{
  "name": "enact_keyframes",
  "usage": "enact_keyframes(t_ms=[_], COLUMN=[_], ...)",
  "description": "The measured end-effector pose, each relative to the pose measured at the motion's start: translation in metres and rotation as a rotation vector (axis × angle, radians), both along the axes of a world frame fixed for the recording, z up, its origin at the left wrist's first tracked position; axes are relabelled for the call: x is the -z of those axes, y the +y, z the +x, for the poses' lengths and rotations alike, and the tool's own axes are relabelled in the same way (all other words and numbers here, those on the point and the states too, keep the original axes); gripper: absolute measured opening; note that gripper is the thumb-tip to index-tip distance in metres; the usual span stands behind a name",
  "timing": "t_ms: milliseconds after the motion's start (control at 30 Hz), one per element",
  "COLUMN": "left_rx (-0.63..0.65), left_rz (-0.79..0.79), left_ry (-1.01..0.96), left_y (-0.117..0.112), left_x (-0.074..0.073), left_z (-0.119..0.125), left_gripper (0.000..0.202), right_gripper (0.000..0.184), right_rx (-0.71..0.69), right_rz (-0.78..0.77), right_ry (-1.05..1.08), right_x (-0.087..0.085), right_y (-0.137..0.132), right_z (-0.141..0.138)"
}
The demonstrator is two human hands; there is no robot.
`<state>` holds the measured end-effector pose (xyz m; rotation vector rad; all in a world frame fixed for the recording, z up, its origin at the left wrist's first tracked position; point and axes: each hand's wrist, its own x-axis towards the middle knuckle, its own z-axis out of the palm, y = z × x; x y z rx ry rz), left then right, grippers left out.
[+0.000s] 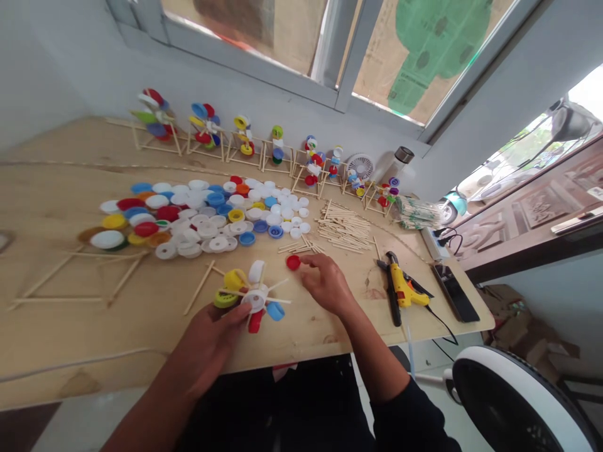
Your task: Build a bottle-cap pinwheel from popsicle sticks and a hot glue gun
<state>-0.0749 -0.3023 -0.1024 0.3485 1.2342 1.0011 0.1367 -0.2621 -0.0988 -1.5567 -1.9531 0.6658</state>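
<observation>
Between the fingers of my left hand [210,339] is a small wheel [255,300] with a white cap at its hub and thin wooden sticks fanning out. Yellow, lime, white, blue and red bottle caps sit around it on the sticks, and some sticks end bare. My right hand [327,282] is off to the right, its fingertips at the edge of a red bottle cap [293,262] near the table surface. Behind both hands spreads a pile of mixed bottle caps [202,220], mostly white. Loose wooden sticks [346,226] lie heaped beyond my right hand.
A yellow glue gun [405,289] rests on its stand at the right, near a phone [455,292] and a power strip [434,243]. Several finished cap wheels on stick frames [205,129] line the wall. A stick frame [61,300] lies at left. A fan [513,395] stands beside the table.
</observation>
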Motion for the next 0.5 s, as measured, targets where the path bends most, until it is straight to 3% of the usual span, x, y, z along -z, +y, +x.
enact_keyframes(t_ms=[100,200,333,500], left_rx=[-0.066,-0.104,-0.106,-0.070], left_rz=[-0.069,-0.110,-0.096,-0.064], left_ry=[-0.061,-0.077,-0.100,-0.116], left_y=[0.002,0.002,0.002,0.002], left_x=[-0.009,-0.017,-0.020,-0.015], left_z=[0.003,0.005,0.006,0.005], left_gripper=[0.012,0.017,0.019,0.015], right_gripper=[0.023,0.021,0.019,0.017], right_rx=[0.043,0.057,0.019,-0.039], right_rz=[-0.004,-0.011,0.014,0.046], right_ry=[-0.368,-0.573,-0.617,-0.557], right_x=[0.003,0.005,0.007,0.012], right_y=[0.013,0.020,0.018,-0.005], right_z=[-0.016,-0.030,-0.033,-0.026])
